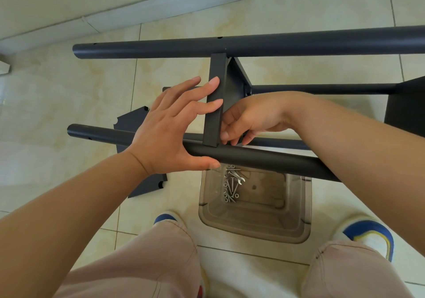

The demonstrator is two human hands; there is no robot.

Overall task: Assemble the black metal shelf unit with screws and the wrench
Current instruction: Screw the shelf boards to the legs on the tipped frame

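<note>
Over the tiled floor: a partly built black shelf frame lies on its side, seen from above by a squatting person.
Far tube: 1 long round tube runs left to right near the wall, with small holes along its top.
Near tube: a 2nd round tube runs across just in front of the knees, its left end pointing at the floor tiles.
Crosspiece: a flat black shelf edge spans between the 2 tubes, its near end meeting the near tube.
Left hand: the left hand is spread, fingers straight; 2 fingertips touch the left face of the crosspiece and the thumb lies against the near tube.
Right hand: the right hand is curled on the right side of the crosspiece, fingertips bunched at the joint with the near tube; whatever they pinch is too hidden to tell.
Loose panel: another black shelf panel lies flat on the floor under the left forearm.
Tray: a clear plastic bin sits on the floor between the feet, below the near tube.
Hardware: silver screws and a small wrench lie in the bin's far left part.
Person: beige trousers and blue and white shoes show at the bottom.
</note>
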